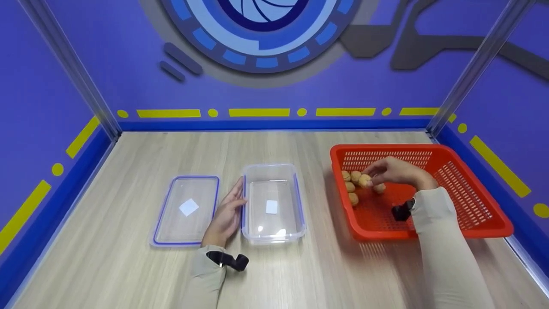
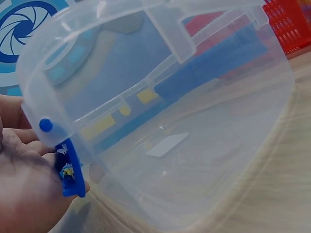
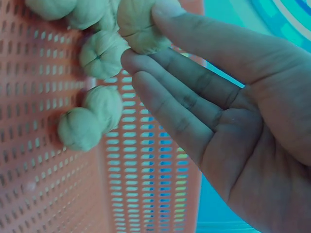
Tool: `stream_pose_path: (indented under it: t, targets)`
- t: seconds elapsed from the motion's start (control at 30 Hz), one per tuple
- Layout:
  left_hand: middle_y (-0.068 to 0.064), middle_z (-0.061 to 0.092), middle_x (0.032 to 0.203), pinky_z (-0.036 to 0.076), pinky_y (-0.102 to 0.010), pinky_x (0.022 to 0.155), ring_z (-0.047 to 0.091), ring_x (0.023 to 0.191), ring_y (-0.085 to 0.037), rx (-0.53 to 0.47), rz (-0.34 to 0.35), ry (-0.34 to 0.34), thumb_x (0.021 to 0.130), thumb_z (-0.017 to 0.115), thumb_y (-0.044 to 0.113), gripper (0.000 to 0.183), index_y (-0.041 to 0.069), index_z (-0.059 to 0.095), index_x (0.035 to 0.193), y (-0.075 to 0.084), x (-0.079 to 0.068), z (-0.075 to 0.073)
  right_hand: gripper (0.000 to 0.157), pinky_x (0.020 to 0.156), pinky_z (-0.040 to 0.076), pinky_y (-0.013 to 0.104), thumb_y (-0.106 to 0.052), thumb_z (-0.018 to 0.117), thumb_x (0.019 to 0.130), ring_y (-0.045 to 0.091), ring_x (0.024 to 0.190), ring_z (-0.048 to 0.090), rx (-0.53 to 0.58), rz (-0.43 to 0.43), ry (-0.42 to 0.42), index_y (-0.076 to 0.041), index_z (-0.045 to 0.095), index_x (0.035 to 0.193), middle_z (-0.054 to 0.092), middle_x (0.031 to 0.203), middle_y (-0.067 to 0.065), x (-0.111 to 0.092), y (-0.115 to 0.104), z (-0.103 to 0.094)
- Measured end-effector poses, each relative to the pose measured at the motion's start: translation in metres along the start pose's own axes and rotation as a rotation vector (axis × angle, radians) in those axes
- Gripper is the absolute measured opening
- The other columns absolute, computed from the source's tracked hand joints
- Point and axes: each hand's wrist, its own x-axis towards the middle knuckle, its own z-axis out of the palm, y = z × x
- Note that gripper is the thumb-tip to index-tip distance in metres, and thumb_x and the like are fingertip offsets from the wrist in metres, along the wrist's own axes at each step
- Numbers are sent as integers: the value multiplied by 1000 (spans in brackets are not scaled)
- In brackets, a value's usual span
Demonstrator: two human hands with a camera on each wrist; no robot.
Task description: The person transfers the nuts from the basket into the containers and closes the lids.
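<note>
My right hand [image 1: 396, 171] pinches a walnut [image 1: 364, 180] between thumb and fingers, inside the red basket [image 1: 379, 147]. The right wrist view shows this walnut at its top edge, with the thumb [image 3: 167, 8] pressed on it. Several other walnuts [image 1: 353, 198] lie at the basket's left side. The left hand [image 1: 224, 218] rests along the left wall of a clear plastic food box [image 1: 257, 193], its fingers extended and its thumb at the rim. In the left wrist view a blue latch [image 2: 73, 170] hangs beside that palm. Inside, the box holds no walnuts.
A clear lid [image 1: 178, 229] with a blue seal lies flat left of the left hand. Wood-patterned tabletop [image 1: 319, 266] stretches between the box and the basket. Blue-purple panels [image 1: 274, 96] enclose the back and both sides.
</note>
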Motion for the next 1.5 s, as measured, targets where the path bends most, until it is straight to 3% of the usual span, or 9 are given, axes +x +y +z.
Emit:
stream_pose_path:
  t: [0.27, 0.47, 0.73, 1.13, 1.5]
  targets:
    - [-10, -4, 162, -3, -36, 123, -8, 150, -24, 35, -9, -8, 88, 34, -14, 71, 1, 7, 153, -3, 2, 3, 40, 95, 52, 47, -25, 71, 87, 24, 105, 63, -5, -96, 36, -9, 66, 123, 69, 117, 11, -1, -16, -3]
    - [-10, -5, 162, -2, -37, 123, -8, 150, -25, 36, -7, -16, 88, 35, -13, 72, 0, 7, 153, -4, 2, 4, 36, 96, 52, 46, -19, 69, 88, 26, 108, 63, 32, -116, 61, -10, 66, 123, 68, 119, 12, 3, -29, -5]
    - [-9, -5, 162, -3, -36, 123, -9, 150, -24, 11, -9, -13, 89, 36, -13, 71, 1, 7, 153, -4, 2, 3, 35, 97, 51, 46, -24, 70, 87, 23, 107, 63, 33, -145, 114, -13, 68, 121, 69, 118, 9, 13, -53, -2]
    - [-10, -5, 162, -5, -36, 123, -10, 149, -23, 14, -6, 1, 89, 35, -12, 71, 0, 5, 152, -6, 1, 2, 33, 92, 55, 41, -20, 71, 87, 22, 103, 65, 42, -248, 117, -10, 68, 118, 71, 114, 10, 37, -87, 13]
    - [-8, -5, 163, -4, -36, 123, -9, 150, -23, 34, -28, 1, 89, 37, -11, 72, 3, 7, 153, -4, 1, 2, 38, 95, 54, 42, -21, 75, 83, 25, 104, 66, 74, -254, 102, -9, 68, 118, 71, 113, 10, 64, -120, 38]
